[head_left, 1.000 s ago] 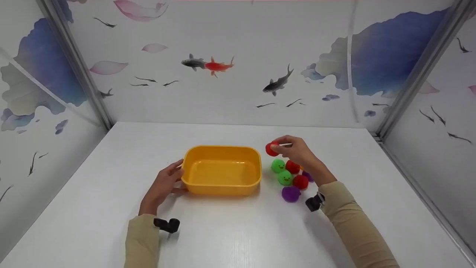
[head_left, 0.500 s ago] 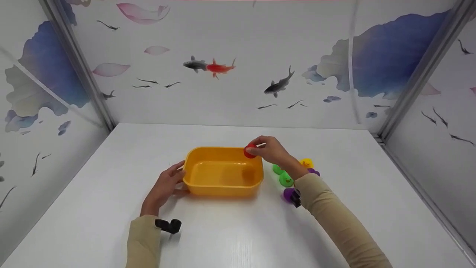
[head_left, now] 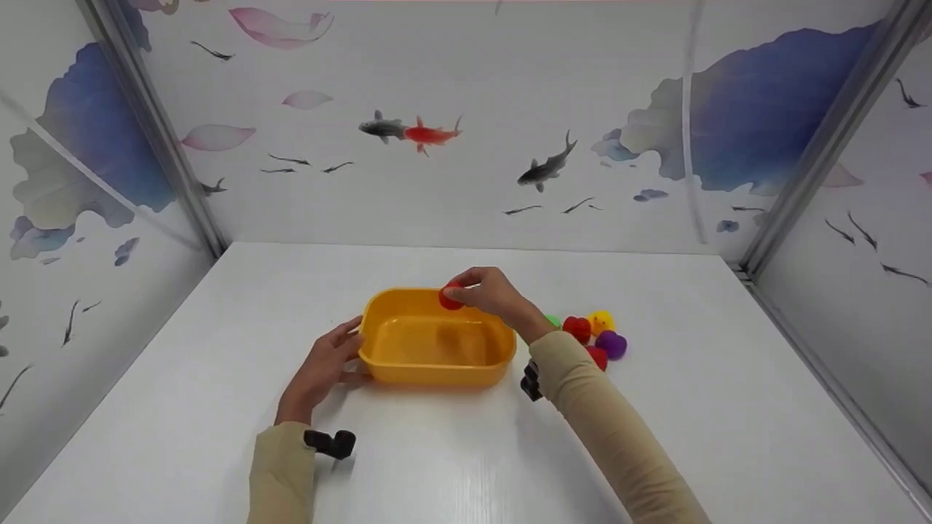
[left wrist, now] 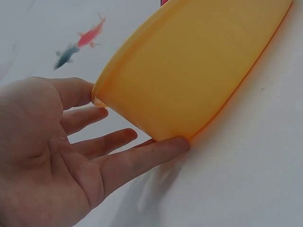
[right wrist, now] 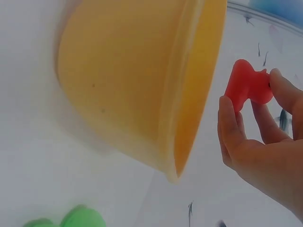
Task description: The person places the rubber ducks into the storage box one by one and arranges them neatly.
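Observation:
A yellow plastic tub (head_left: 437, 375) stands on the white table. At its left end my left hand (head_left: 324, 367) touches the wall with loosely extended fingers. In the left wrist view, one fingertip (left wrist: 80, 92) meets the rim and the thumb (left wrist: 147, 158) lies by the bottom corner. Over the tub's far side, my right hand (head_left: 491, 291) pinches a small red toy duck (right wrist: 248, 85) between thumb and fingers. The duck hangs above the rim, apart from it. The tub's inside shows only the duck's dark shadow or reflection.
Right of the tub lie several small toy ducks, among them a yellow duck (head_left: 602, 322), a purple duck (head_left: 611, 344) and a red duck (head_left: 577, 330). Green ducks (right wrist: 85, 217) are partly hidden by the right forearm. A printed wall (head_left: 437, 196) rises behind the table.
My right hand has carried the red toy duck leftward, from above the pile to over the tub. The left hand has stayed at the tub's left end.

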Demonstrator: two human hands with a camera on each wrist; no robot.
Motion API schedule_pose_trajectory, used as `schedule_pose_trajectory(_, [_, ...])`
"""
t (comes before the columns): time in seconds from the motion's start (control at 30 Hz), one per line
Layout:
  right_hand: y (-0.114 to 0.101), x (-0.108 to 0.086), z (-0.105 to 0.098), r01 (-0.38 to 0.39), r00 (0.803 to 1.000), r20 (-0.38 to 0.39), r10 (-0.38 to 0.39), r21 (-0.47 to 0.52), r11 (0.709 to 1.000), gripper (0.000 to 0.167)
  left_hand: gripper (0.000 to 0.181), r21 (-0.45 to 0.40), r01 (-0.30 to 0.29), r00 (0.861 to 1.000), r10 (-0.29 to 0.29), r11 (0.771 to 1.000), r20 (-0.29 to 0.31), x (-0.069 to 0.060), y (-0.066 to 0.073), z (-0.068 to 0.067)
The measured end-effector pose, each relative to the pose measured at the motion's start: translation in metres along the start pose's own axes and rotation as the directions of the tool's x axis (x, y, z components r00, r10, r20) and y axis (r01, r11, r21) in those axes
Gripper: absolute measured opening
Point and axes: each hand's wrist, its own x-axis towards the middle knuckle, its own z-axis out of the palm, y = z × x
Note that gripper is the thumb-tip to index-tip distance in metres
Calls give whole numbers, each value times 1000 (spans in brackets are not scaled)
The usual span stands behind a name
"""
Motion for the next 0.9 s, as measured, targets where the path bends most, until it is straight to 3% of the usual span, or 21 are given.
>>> schedule_pose_trajectory(0.17, [-7,8,14,-25,1000,3,25,23,999,32,53,2,-2,1000,2,1000,-3,0,-2,0])
schedule_pose_trajectory(0.5, [-13,19,41,4,1000,6,-4,27,1000,33,54,9,14,1000,-14,1000,-13,1,-2,-4])
schedule_pose_trajectory(0.9, [-12,29,74,-98,995,10,98,5,995,32,53,29,31,999,-31,999,-17,1,0,-2])
